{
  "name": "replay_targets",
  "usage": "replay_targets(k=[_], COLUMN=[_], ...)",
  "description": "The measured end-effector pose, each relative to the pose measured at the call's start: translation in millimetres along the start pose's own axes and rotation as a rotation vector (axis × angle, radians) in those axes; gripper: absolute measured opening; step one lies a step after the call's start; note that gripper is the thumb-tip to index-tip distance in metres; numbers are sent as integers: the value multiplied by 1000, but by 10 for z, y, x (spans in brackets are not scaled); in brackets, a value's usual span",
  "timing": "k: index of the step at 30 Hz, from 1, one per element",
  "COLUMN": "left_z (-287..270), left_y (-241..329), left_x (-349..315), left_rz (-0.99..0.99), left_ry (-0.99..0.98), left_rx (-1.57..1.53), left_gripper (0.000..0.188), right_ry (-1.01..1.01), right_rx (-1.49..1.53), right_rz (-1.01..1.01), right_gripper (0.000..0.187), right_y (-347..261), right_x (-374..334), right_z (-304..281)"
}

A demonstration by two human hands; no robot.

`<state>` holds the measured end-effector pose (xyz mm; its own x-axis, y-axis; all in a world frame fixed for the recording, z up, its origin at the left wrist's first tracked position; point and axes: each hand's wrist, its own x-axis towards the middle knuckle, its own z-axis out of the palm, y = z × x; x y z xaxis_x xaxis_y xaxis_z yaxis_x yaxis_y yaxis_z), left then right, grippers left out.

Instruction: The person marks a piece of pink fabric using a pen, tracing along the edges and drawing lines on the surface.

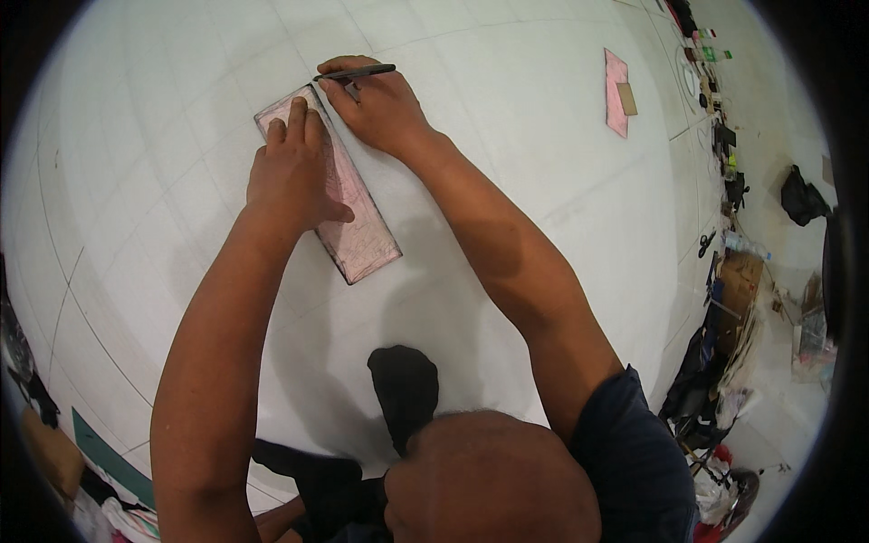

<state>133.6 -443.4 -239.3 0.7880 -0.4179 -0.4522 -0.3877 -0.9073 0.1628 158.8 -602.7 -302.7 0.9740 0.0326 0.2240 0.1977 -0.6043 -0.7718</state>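
i see the left hand (pixel 290 172) laid over the dark-edged pink strip (pixel 360 242), fingers loosely spread and gripping nothing, their tips near its far end, the thumb over its middle. the strip lies slantwise on the white floor (pixel 507 109), under that hand, its near end running out bare to the right of the wrist. i have the right hand (pixel 380 109) pinching a black pen (pixel 376 69) just beside the strip's far right corner; i cannot tell whether the tip touches. well off to the right lies another pink piece (pixel 615 77) with a tan piece (pixel 627 100) on it.
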Motion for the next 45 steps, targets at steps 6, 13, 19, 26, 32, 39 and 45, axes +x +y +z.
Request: replay_targets(k=[6,13,19,26,32,39,45], left_z=[9,-7,58,36,72,77,90], left_y=[2,6,12,-4,-24,-50,-53], left_x=[17,10,6,-23,-23,5,17], left_rz=[-11,6,-46,4,21,16,11], left_ry=[-15,-20,-13,21,35,6,3], left_rx=[54,43,111,76,79,18,50], left_gripper=[144,144,142,139,138,142,144], right_ry=[-42,-158,-251,-245,-56,-101,-84], right_rx=[-84,-296,-143,-180,3,41,17], right_rz=[-41,-343,-279,-77,134,269,233], right_gripper=[26,16,22,25,21,12,12], right_y=[2,-49,-279,-582,-702,-857,-867], right_x=[13,-287,-1255,-2107,-2162,-2237,-2245], right_z=[-4,-208,-554,-794,-743,-283,-159])
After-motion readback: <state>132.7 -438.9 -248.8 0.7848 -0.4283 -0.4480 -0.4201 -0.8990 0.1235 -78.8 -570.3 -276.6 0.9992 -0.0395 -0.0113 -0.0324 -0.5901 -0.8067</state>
